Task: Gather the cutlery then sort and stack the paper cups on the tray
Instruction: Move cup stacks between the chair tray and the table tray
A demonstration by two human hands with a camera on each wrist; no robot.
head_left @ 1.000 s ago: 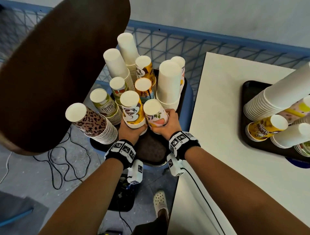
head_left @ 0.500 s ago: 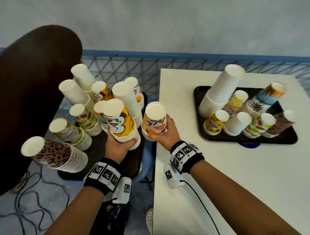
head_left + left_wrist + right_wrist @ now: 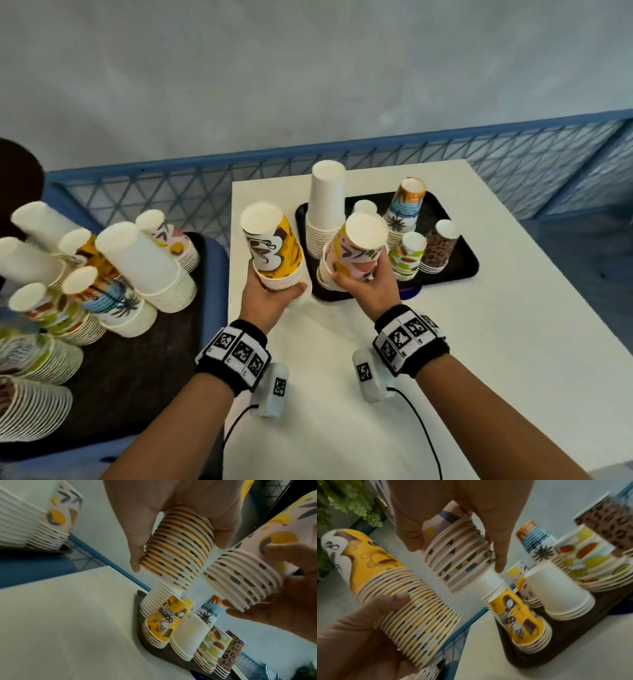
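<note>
Both hands (image 3: 270,291) (image 3: 366,284) and their cup stacks (image 3: 274,250) (image 3: 356,253) — off the side tray, now over the white table (image 3: 479,342) beside the black tray (image 3: 469,263)

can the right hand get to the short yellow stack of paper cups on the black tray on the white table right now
Probably not yet. The right hand grips a pink leaf-print stack of cups, so it has no free fingers. The short yellow stack of paper cups stands at the black tray's near corner, otherwise unobstructed.

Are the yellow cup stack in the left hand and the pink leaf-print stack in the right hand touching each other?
Apart. The right wrist view shows pale wall between the yellow cup stack and the pink leaf-print stack; the head view also shows a gap between them.
</note>
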